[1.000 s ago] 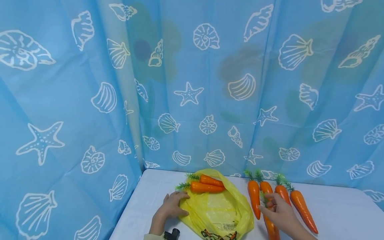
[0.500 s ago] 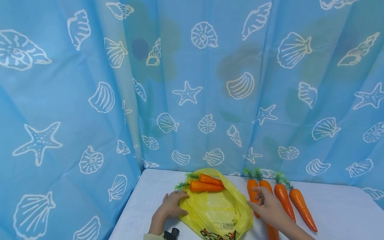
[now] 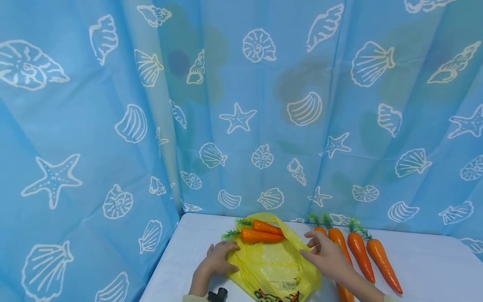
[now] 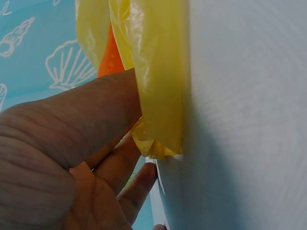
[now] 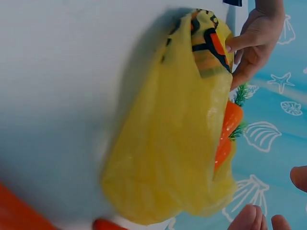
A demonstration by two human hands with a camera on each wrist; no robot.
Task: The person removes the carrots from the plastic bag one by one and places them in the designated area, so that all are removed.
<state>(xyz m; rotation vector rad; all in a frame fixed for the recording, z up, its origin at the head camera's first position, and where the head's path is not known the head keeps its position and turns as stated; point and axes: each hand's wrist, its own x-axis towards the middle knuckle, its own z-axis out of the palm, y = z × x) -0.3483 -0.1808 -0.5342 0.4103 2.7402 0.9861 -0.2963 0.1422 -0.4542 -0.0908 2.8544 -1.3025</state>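
A yellow plastic bag [image 3: 281,264] lies on the table with its mouth spread. Two orange carrots with green tops, one of them this carrot [image 3: 262,235], lie at its far end, tops pointing left. My left hand [image 3: 219,258] rests at the bag's left edge, thumb and fingers apart; in the left wrist view the plastic hides the tip of its thumb [image 4: 96,108]. My right hand [image 3: 326,256] hovers by the bag's right edge, fingers slightly bent with nothing between them. It partly covers the nearest carrot [image 3: 319,230] of several on the right.
More carrots lie right of the bag, among them a middle carrot [image 3: 361,256], the rightmost carrot [image 3: 385,266] and a near carrot [image 3: 345,293]. A small black object [image 3: 218,295] is by my left wrist. A blue shell-patterned curtain [image 3: 241,138] hangs behind the white table [image 3: 426,268].
My right hand has moved left, from over the carrots to the bag's right edge, uncovering the carrots it was over. My left hand has stayed at the bag's left side.
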